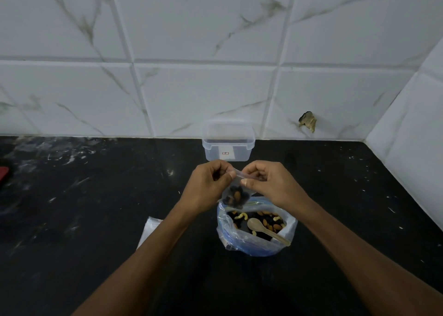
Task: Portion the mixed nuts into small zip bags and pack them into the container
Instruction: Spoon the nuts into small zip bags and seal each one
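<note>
A small clear zip bag (pixel 233 196) with almonds and dark pieces in it hangs above the big bag. My left hand (pixel 207 184) pinches its top edge on the left. My right hand (pixel 268 184) pinches the same top edge on the right. Below them a large open plastic bag of mixed nuts (pixel 256 227) stands on the black counter, with a wooden spoon (pixel 266 230) lying in it. A clear plastic container (pixel 228 142) without a lid stands behind my hands, against the wall.
The black stone counter (pixel 96 196) runs to a white marble-tiled wall (pixel 191 88) at the back and right. A pile of clear zip bags (pixel 149 229) lies left of my left forearm. A red object (pixel 3 173) shows at the far left edge.
</note>
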Action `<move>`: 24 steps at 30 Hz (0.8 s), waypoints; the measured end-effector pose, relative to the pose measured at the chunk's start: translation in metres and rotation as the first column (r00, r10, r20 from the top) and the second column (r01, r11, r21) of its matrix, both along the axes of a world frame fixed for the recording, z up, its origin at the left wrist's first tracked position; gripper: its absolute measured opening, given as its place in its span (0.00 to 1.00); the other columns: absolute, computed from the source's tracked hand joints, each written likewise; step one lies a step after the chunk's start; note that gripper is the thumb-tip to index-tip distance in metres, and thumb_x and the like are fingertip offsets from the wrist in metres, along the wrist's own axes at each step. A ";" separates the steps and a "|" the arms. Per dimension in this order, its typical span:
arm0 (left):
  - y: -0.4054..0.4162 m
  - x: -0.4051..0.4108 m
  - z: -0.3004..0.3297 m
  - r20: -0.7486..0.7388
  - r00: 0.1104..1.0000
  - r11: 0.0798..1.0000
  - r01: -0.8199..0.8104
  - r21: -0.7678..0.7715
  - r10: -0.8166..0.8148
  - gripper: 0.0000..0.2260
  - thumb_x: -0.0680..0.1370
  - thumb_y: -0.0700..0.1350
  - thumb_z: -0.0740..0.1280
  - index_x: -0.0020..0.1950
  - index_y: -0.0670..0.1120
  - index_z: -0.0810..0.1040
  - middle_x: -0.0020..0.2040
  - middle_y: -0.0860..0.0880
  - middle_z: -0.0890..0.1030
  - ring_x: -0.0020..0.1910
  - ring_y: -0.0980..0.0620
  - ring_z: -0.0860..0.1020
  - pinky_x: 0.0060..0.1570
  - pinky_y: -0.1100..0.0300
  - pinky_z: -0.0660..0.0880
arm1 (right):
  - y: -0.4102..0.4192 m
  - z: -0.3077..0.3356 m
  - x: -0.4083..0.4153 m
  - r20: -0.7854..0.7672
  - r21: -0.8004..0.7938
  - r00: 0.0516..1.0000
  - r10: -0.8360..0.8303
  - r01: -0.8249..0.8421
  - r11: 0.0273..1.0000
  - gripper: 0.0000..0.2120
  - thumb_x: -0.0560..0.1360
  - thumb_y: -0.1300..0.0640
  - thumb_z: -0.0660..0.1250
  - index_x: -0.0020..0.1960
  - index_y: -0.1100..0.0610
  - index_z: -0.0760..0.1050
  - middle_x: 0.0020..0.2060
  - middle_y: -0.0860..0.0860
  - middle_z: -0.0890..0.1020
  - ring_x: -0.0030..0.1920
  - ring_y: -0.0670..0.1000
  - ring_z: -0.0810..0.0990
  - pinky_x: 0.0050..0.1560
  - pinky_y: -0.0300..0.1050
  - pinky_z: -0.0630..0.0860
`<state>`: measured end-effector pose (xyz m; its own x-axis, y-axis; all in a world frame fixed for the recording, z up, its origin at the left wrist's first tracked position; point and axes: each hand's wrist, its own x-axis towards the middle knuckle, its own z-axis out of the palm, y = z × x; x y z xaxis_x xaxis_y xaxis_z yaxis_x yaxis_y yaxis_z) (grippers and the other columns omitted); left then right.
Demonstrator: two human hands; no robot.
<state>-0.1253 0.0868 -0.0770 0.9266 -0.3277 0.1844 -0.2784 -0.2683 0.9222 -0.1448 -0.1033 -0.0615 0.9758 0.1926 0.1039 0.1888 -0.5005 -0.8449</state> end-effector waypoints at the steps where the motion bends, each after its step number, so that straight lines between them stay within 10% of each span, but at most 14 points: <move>1: 0.002 0.000 -0.001 -0.003 1.000 1.000 -0.008 0.002 0.008 0.05 0.79 0.41 0.66 0.46 0.49 0.79 0.42 0.48 0.81 0.42 0.54 0.80 0.41 0.63 0.77 | -0.001 -0.001 0.000 0.002 0.007 1.000 -0.007 0.007 1.000 0.02 0.75 0.59 0.70 0.46 0.55 0.81 0.40 0.50 0.83 0.42 0.48 0.82 0.46 0.45 0.81; 13: 0.035 -0.012 -0.033 -0.269 0.963 0.999 -0.012 -0.029 0.004 0.06 0.78 0.39 0.67 0.53 0.47 0.77 0.52 0.47 0.82 0.52 0.53 0.81 0.52 0.56 0.78 | 0.028 -0.012 0.009 -0.045 0.045 0.999 0.004 -0.002 0.999 0.03 0.76 0.61 0.68 0.46 0.56 0.80 0.41 0.50 0.83 0.44 0.49 0.82 0.48 0.51 0.82; 24: 0.079 0.000 -0.045 -0.360 0.913 0.941 -0.275 -0.196 0.192 0.05 0.80 0.36 0.63 0.52 0.40 0.78 0.42 0.48 0.83 0.38 0.58 0.82 0.35 0.68 0.76 | 0.083 -0.045 0.021 -0.421 0.173 0.907 -0.008 0.089 0.981 0.11 0.75 0.59 0.71 0.57 0.52 0.78 0.48 0.49 0.84 0.50 0.47 0.83 0.48 0.43 0.81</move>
<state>-0.1254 0.1657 -0.1224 0.9916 -0.0798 -0.1016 0.0979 -0.0499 0.9940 -0.1238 -0.0204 -0.1070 0.9448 0.1612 -0.2854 -0.2215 -0.3279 -0.9184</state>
